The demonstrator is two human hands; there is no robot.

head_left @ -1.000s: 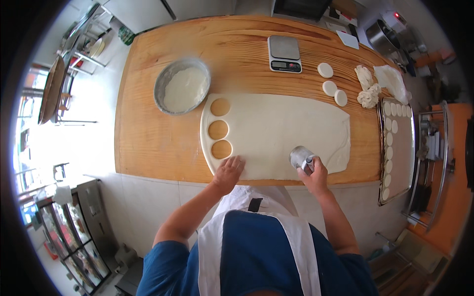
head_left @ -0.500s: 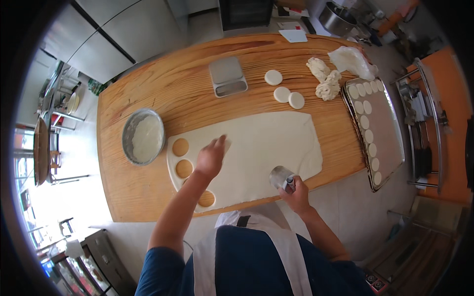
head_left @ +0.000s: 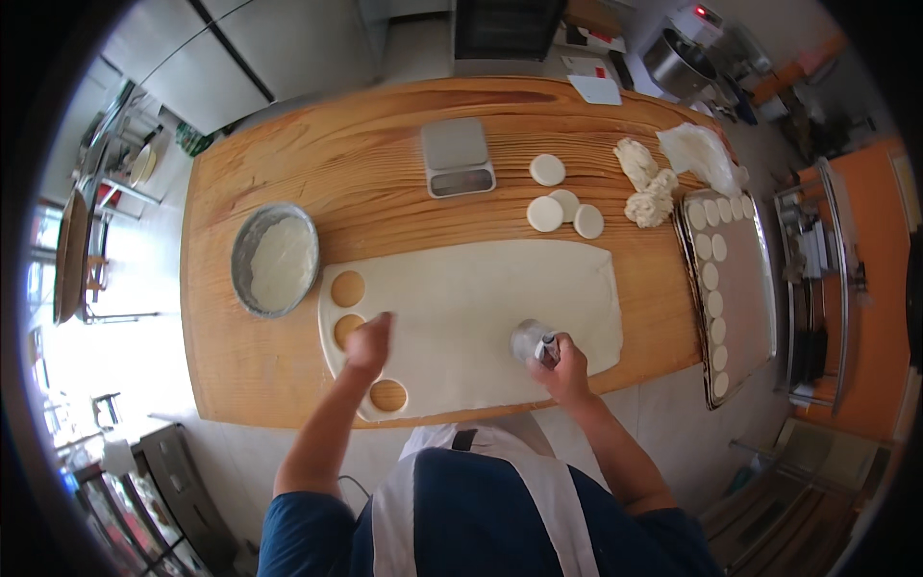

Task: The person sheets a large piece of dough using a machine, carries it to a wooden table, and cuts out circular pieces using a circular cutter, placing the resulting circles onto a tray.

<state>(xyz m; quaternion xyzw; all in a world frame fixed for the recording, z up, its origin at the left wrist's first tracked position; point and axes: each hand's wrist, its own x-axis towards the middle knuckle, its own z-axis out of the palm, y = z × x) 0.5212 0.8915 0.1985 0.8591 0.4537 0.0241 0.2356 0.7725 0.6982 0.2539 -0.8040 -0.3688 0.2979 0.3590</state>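
Note:
A wide sheet of rolled dough [head_left: 471,288] lies on the wooden table, with round holes cut along its left end. My left hand [head_left: 369,344] is over that end, beside the holes and partly covering one. Motion smears its fingers, so I cannot see whether anything is in them. My right hand [head_left: 564,373] grips the handle of a round metal cutter [head_left: 529,338], which is over the right half of the sheet. Whether the cutter's rim touches the dough I cannot tell. Beyond the sheet lie several loose dough discs [head_left: 545,214], some overlapping.
A metal bowl of flour [head_left: 283,264] stands left of the sheet. A kitchen scale [head_left: 456,146] sits toward the back. Dough scraps [head_left: 650,198] and a plastic bag [head_left: 700,156] lie at the back right, near a baking tray [head_left: 745,288] with dough discs. A white scraper [head_left: 597,89] lies at the far edge.
My left hand has moved left and nearer, back toward the cut holes. One more disc lies among the loose ones beyond the sheet. My right hand still holds the cutter; the view has shifted slightly.

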